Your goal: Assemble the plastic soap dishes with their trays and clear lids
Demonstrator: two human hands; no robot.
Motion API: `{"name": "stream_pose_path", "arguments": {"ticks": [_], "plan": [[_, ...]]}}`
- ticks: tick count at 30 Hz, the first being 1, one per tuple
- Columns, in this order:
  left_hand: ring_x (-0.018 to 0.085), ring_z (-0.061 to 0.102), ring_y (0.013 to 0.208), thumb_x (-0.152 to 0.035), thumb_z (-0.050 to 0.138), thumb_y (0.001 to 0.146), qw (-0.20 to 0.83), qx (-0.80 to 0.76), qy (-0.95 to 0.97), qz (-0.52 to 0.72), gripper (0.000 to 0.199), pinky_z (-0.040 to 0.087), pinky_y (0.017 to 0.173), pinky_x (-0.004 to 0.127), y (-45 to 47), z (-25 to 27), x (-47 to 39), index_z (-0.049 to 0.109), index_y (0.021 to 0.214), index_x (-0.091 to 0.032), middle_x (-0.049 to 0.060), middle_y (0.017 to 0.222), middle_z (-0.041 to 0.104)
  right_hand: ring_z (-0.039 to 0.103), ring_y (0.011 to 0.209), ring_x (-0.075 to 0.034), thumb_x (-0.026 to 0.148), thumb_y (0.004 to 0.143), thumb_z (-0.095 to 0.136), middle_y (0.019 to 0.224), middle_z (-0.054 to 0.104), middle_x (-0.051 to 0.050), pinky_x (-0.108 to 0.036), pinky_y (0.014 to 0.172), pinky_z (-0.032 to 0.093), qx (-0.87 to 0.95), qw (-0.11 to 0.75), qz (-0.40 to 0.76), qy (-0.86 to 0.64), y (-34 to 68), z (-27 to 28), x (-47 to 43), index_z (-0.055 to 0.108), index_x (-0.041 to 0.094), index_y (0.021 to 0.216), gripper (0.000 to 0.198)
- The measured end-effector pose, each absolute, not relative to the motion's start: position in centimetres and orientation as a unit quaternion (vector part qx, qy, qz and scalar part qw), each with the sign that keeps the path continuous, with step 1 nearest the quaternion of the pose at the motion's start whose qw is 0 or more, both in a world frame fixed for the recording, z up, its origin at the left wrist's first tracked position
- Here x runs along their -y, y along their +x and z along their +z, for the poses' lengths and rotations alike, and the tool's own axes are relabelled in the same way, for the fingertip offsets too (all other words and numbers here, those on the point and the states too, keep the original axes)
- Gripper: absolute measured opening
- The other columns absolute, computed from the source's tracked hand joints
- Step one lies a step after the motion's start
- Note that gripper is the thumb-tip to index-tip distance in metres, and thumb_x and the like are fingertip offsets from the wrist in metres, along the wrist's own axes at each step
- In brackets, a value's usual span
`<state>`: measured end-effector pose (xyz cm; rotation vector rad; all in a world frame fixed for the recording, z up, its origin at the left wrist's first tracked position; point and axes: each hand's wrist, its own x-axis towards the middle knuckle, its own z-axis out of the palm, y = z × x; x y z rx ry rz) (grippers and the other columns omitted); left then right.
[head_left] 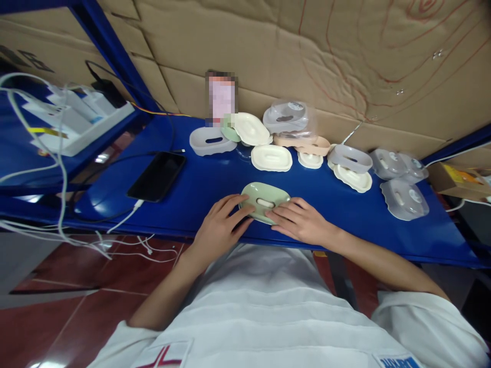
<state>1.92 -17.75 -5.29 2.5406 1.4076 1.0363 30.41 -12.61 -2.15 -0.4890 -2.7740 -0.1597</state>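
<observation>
A pale green oval soap dish (265, 191) lies on the blue shelf close to my body, with a long slot in its middle. Something cream shows through that slot. My left hand (220, 227) grips the dish's left end, thumb at the near edge and fingers over the rim. At the opposite end my right hand (301, 220) holds it too, its fingers bent over the right rim and near side. The dish's underside is hidden. Just beyond it sits a cream oval dish (271, 158).
Grey soap dish parts (211, 141) and cream ones stand along the cardboard (245, 41). Clear-wrapped grey dishes (404, 199) are at the right. A black phone (157, 176) with a white cable lies left. A power strip (95, 128) with plugs and trailing cords is further left.
</observation>
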Motion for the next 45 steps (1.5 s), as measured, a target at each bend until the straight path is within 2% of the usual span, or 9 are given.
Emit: {"name": "stream_pose_path", "arguments": {"ticks": [4,8,13,15,18,22,27,33,45], "plan": [[0.031,0.064,0.133,-0.023,0.064,0.106,0.018,-0.445,0.829,0.337,0.025,0.057,0.113,0.051,1.9,-5.2,17.7,0.073,0.130,-0.024,0.013,0.142,0.068,0.072,0.124,-0.027,0.042,0.112,0.056,0.134,0.078,-0.009,-0.045,0.104,0.056,0.969,0.180,-0.031,-0.163,31.5,-1.1,10.6,0.068,0.028,0.148,0.040],[0.031,0.064,0.132,-0.022,0.065,0.106,0.008,-0.437,0.832,0.343,0.025,0.059,0.110,0.050,2.0,-4.9,17.8,0.072,0.130,-0.023,0.013,0.141,0.069,0.057,0.147,-0.036,0.045,0.112,0.052,0.157,0.062,-0.014,-0.059,0.121,0.045,0.906,0.252,-0.053,-0.337,32.8,2.6,4.5,0.062,0.028,0.153,0.046],[0.031,0.064,0.133,-0.022,0.064,0.107,0.030,-0.439,0.829,0.344,0.026,0.060,0.110,0.052,1.9,-4.9,17.8,0.072,0.131,-0.025,0.012,0.143,0.068,0.031,0.164,-0.042,0.064,0.102,0.066,0.178,0.033,-0.019,-0.071,0.128,0.032,0.850,0.272,-0.041,-0.449,34.0,5.8,-6.1,0.037,0.021,0.170,0.085],[0.031,0.064,0.133,-0.023,0.064,0.107,0.028,-0.437,0.831,0.344,0.027,0.060,0.110,0.052,1.8,-4.9,17.8,0.072,0.132,-0.025,0.013,0.144,0.067,0.041,0.160,-0.038,0.066,0.100,0.070,0.174,0.042,-0.019,-0.065,0.128,0.037,0.860,0.267,0.015,-0.435,34.5,5.9,-9.1,0.039,0.020,0.169,0.089],[0.031,0.064,0.133,-0.023,0.063,0.107,0.022,-0.436,0.832,0.344,0.027,0.060,0.111,0.052,1.9,-4.8,17.9,0.071,0.133,-0.024,0.013,0.145,0.067,0.058,0.147,-0.033,0.064,0.103,0.065,0.161,0.060,-0.015,-0.057,0.123,0.048,0.853,0.291,0.058,-0.430,35.0,5.7,-10.7,0.053,0.019,0.159,0.073],[0.030,0.065,0.130,-0.023,0.063,0.107,0.024,-0.440,0.829,0.345,0.026,0.060,0.109,0.050,2.0,-4.7,17.9,0.072,0.131,-0.026,0.012,0.140,0.068,0.048,0.156,-0.035,0.067,0.106,0.058,0.164,0.056,-0.015,-0.061,0.128,0.041,0.818,0.346,-0.051,-0.456,35.3,5.7,-6.5,0.055,0.020,0.158,0.071],[0.026,0.070,0.111,-0.029,0.071,0.103,0.004,-0.459,0.809,0.366,0.036,0.064,0.099,0.044,2.1,-4.9,18.1,0.066,0.139,-0.026,0.013,0.131,0.067,0.048,0.156,-0.039,0.067,0.104,0.060,0.168,0.051,-0.014,-0.067,0.125,0.044,0.852,0.297,-0.059,-0.428,34.7,3.5,4.4,0.048,0.028,0.164,0.072],[0.034,0.064,0.138,-0.034,0.072,0.103,0.069,-0.494,0.778,0.382,0.067,0.064,0.106,0.049,2.2,-5.1,18.1,0.042,0.162,-0.029,0.020,0.168,0.040,0.055,0.151,-0.037,0.054,0.105,0.066,0.167,0.052,-0.014,-0.059,0.120,0.053,0.926,0.220,0.063,-0.299,32.5,-0.4,11.2,0.038,0.035,0.170,0.074],[0.036,0.055,0.149,-0.044,0.072,0.103,0.081,-0.499,0.777,0.375,0.064,0.051,0.123,0.058,1.6,-5.7,17.5,0.048,0.161,-0.030,0.016,0.164,0.051,0.035,0.165,-0.036,0.036,0.109,0.061,0.183,0.023,-0.011,-0.059,0.129,0.045,0.939,0.196,0.095,-0.268,31.4,-2.1,10.9,0.021,0.039,0.176,0.078]]}}
